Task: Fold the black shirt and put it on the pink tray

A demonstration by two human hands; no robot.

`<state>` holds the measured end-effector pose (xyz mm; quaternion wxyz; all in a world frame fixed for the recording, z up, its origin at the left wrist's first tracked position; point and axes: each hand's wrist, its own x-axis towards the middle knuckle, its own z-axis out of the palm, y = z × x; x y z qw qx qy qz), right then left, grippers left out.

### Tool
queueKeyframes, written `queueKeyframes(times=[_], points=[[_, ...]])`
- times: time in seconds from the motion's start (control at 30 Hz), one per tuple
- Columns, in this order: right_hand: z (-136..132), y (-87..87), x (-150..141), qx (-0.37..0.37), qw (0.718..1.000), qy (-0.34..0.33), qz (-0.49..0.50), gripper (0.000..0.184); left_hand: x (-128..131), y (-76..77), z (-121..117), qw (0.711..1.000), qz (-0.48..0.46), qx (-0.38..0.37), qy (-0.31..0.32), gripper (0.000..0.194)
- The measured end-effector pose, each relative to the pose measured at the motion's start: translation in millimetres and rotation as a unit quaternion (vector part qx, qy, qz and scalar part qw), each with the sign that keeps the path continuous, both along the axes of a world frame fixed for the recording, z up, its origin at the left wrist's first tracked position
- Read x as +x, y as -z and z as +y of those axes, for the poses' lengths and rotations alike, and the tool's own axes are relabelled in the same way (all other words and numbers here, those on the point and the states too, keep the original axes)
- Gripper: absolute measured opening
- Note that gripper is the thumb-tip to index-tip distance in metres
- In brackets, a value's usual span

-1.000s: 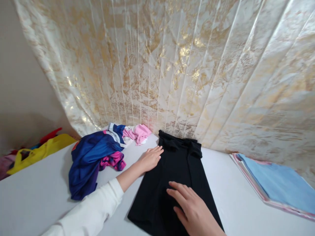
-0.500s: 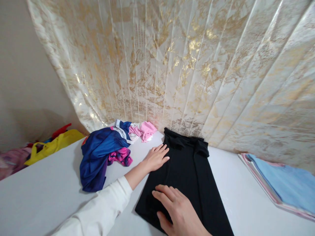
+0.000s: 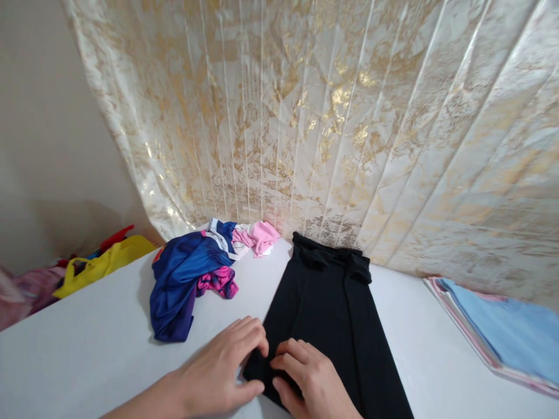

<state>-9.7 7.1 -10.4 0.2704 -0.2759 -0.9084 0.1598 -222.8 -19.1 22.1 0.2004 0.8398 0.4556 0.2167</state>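
Blk garment (image 3: 327,320): lying flat on wht table (image 3: 78,361), its bunched far end pointing at the curtain (image 3: 305,116), its body running mostly to the R of my L hand (image 3: 220,366) & under/beyond my R hand (image 3: 312,378).

L grip: I'm holding thumb & fingertips apart at the garment's near L corner, gap facing the fabric. R grip: I'm curling fingers & thumb over the fabric just beside that corner, the two hands nearly meeting; can't tell if R is pinching cloth.

Adj. items: crumpled blue garment (image 3: 181,285) is lying beyond L hand; folded stack (image 3: 502,326) is sitting well apart, far R.
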Motion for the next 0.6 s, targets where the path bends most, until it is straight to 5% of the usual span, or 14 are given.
queueKeyframes(times=[0.23,0.6], points=[[-3.1,-1.0,5.9,-0.007,1.000,-0.010,-0.028,0.062,-5.0,14.1,-9.0,0.999,0.030,0.011,-0.009,0.033],[1.1,8.5,-4.1,0.099,0.994,0.032,-0.010,0.032,-5.2,23.2,-9.0,0.999,0.018,0.045,0.007,0.036]])
